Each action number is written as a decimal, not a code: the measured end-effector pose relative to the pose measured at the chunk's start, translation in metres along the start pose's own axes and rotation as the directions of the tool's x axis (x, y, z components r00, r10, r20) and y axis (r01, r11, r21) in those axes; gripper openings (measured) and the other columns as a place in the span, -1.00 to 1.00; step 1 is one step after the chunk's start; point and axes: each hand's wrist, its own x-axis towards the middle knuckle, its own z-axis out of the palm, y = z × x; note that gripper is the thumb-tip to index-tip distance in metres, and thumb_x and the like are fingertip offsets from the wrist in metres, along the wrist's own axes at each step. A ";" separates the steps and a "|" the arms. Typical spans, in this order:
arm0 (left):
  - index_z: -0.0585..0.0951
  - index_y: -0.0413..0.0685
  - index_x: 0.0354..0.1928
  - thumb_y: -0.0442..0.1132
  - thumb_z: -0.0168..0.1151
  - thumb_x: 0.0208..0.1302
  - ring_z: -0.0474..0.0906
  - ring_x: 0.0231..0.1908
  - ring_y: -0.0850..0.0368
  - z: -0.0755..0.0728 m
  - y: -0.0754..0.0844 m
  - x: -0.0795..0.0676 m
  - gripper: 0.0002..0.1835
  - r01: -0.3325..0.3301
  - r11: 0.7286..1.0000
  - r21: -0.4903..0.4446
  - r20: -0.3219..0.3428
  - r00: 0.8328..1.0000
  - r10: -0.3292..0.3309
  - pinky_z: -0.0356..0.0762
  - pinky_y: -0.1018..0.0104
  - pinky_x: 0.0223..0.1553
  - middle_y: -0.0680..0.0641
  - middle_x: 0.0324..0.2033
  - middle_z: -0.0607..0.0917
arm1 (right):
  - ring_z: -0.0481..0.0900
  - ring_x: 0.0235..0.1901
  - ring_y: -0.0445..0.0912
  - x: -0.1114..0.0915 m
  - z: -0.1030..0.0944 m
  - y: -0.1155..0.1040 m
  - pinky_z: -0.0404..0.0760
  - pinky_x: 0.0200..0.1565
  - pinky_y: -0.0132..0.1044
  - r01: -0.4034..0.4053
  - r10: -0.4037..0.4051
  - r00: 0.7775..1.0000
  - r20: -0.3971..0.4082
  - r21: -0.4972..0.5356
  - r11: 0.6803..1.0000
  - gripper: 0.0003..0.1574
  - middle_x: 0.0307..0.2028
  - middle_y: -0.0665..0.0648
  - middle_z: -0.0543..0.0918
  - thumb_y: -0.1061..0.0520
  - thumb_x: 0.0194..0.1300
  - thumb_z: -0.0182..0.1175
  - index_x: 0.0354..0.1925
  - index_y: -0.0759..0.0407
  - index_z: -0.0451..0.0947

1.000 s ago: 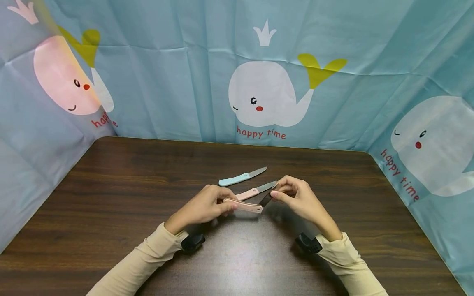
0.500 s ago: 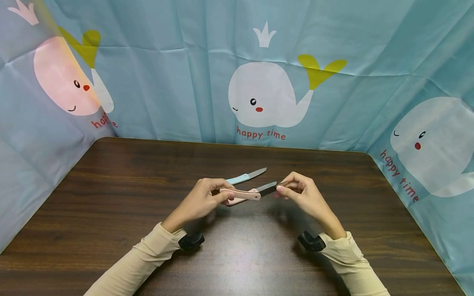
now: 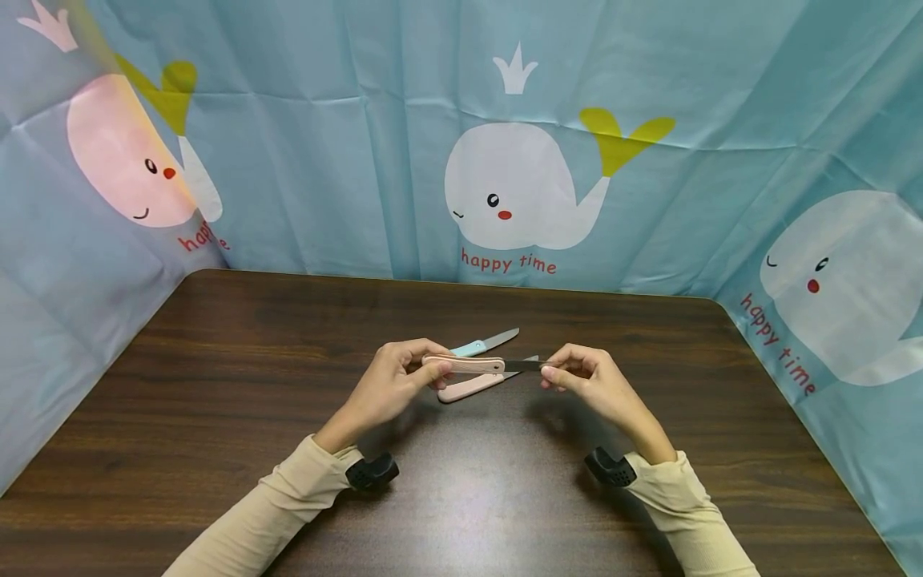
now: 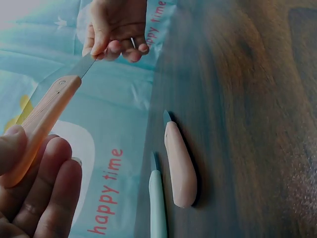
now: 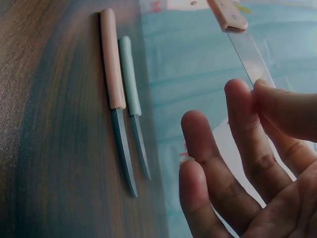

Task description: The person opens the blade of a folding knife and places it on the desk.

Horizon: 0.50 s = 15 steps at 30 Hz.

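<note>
A folding knife with a pink handle [image 3: 469, 365] is held up over the table, its blade unfolded nearly in line with the handle. My left hand [image 3: 385, 389] grips the handle between thumb and fingers. At the other end my right hand [image 3: 594, 385] pinches the blade near its tip with thumb and index finger; its other fingers are loosely spread in the right wrist view. Below lies a second pink-handled knife [image 5: 113, 64], blade out, partly covered by the held one in the head view. Beside it is a light blue-handled knife [image 4: 157, 198], also with its blade out.
The dark wood-grain table [image 3: 216, 385] extends around both hands. Behind it and at its sides hangs a blue curtain [image 3: 310, 184] printed with whales. Black wrist cameras [image 3: 372, 471] sit at both cream sleeve cuffs.
Both hands have lifted the held knife slightly away from me. Its blade has swung from an angle to nearly straight with the handle. The two knives on the table stay put.
</note>
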 end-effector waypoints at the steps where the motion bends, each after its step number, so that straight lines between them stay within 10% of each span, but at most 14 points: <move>1: 0.72 -0.12 -0.12 -0.26 0.30 0.32 0.67 -0.46 0.18 0.000 0.000 0.000 -0.85 0.008 1.000 -0.001 0.002 1.000 -0.008 0.66 0.22 -0.33 -0.19 -0.46 0.74 | 0.73 -0.33 -0.01 0.000 0.000 0.001 0.68 -0.20 -0.17 -0.004 0.004 1.000 0.004 -0.009 1.000 -0.77 -0.38 0.09 0.76 0.18 0.36 0.25 -0.16 0.38 0.60; 8: 0.70 -0.06 -0.06 -0.17 0.25 0.39 0.68 -0.32 -0.21 -0.003 -0.002 -0.001 -0.81 0.096 0.995 -0.012 0.115 0.989 -0.094 0.64 0.22 -0.29 -0.20 -0.34 0.78 | 0.74 -0.24 0.00 0.003 -0.001 0.005 0.68 -0.13 -0.15 -0.035 0.035 0.999 0.012 -0.063 0.997 -0.73 -0.26 0.30 0.75 0.13 0.42 0.20 -0.11 0.36 0.58; 15: 0.72 0.05 -0.11 -0.07 0.24 0.39 0.51 -0.50 0.19 0.000 -0.002 -0.002 -0.81 0.067 0.976 0.208 0.202 0.973 -0.110 0.45 0.41 -0.41 -0.08 -0.42 0.72 | 0.74 -0.21 -0.15 0.004 -0.006 0.009 0.68 -0.13 -0.21 -0.041 0.042 0.999 0.022 -0.040 0.998 -0.71 -0.21 0.37 0.72 0.14 0.51 0.07 -0.05 0.39 0.52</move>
